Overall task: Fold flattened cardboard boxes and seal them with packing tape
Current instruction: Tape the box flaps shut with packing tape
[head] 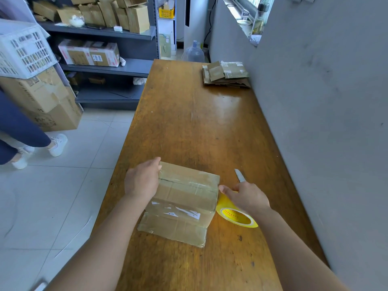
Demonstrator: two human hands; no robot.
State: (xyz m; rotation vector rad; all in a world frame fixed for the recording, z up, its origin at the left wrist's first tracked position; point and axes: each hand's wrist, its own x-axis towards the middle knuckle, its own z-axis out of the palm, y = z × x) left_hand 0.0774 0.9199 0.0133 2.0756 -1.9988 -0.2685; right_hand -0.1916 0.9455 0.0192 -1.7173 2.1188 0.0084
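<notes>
A folded brown cardboard box [184, 198] stands on the wooden table [199, 127], its top flaps closed with clear tape along the seam. My left hand [142, 179] rests flat against the box's left side, fingers straight. My right hand [245, 196] grips a yellow roll of packing tape [235, 215] at the box's right edge, thumb pointing at the box. A knife blade [239, 175] sticks out beyond the right hand; whether that hand also holds it is hidden.
A stack of flattened cardboard boxes [225, 74] lies at the table's far right by the grey wall. Shelves with boxes [105, 49] and a white crate [23, 51] stand to the left. Another person's legs [25, 139] are on the tiled floor at left.
</notes>
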